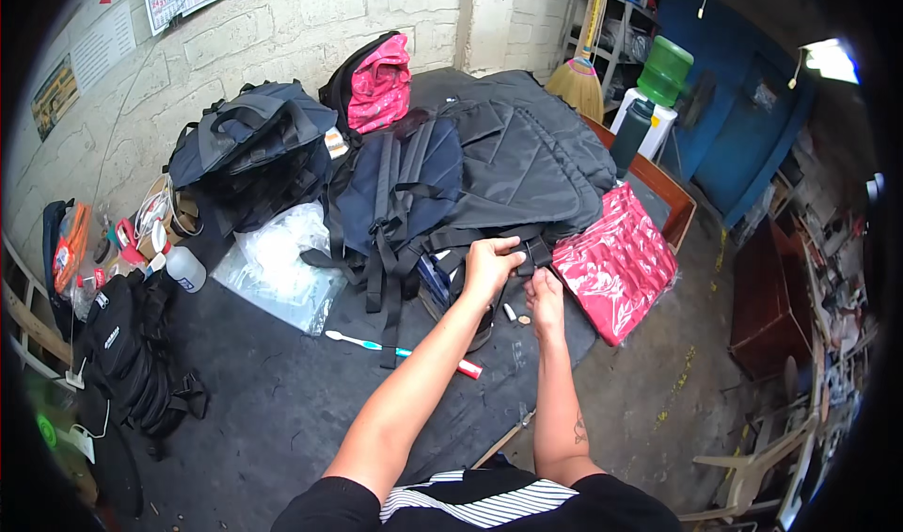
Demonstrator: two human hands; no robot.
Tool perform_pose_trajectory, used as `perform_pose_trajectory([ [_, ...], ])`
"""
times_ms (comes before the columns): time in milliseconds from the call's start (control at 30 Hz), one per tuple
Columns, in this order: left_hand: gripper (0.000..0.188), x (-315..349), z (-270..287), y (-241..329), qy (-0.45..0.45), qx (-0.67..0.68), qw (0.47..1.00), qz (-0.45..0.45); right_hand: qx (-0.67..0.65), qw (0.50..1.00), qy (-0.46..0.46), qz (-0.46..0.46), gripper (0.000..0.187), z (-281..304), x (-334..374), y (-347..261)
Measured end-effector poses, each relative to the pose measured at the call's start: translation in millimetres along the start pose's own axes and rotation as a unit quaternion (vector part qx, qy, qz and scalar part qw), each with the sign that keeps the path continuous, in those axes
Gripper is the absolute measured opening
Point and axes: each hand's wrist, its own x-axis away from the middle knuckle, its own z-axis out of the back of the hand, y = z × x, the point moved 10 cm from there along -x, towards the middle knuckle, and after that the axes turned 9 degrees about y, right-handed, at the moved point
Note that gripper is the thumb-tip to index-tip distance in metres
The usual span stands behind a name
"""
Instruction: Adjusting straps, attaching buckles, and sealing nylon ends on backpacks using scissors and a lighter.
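Note:
My left hand [491,269] pinches a black strap [534,255], which seems to carry a buckle, at the front edge of a large dark grey backpack [531,170]. Just to its right, my right hand [546,299] is closed with curled fingers at the lower end of the same strap. A navy bag [414,179] with long dangling straps lies to the left of the backpack. Beside my right hand, a pink plastic-wrapped package [621,264] rests at the table's right edge. A small white cylinder [510,312] and a toothbrush [362,342] lie nearer to me.
On the left are a dark bag [249,146], clear plastic packaging [287,259], a spray bottle [184,267] and a black backpack [132,344]. A pink-and-black bag [376,80] stands by the wall. Beyond the table are a broom [576,85], a water dispenser [649,118] and a plastic chair [752,466].

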Motion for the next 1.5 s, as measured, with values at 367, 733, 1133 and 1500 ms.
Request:
perform_pose_trajectory([
  [367,0.027,12,-3,-6,-0.057,0.037,0.993,0.093,-0.157,0.973,0.125,0.112,0.034,35,28,-35],
  [733,0.073,130,-41,56,-0.257,-0.344,0.882,-0.191,-0.268,0.892,0.26,0.256,0.029,152,64,-78],
  [1133,0.037,183,89,61,-0.116,-0.19,0.971,-0.089,0.15,0.979,-0.047,0.132,0.027,-97,-63,-81],
  [1500,0.027,252,278,51,0.207,-0.078,0.975,-0.005,0.08,0.974,-0.171,0.126,0.069,-267,-76,-120],
])
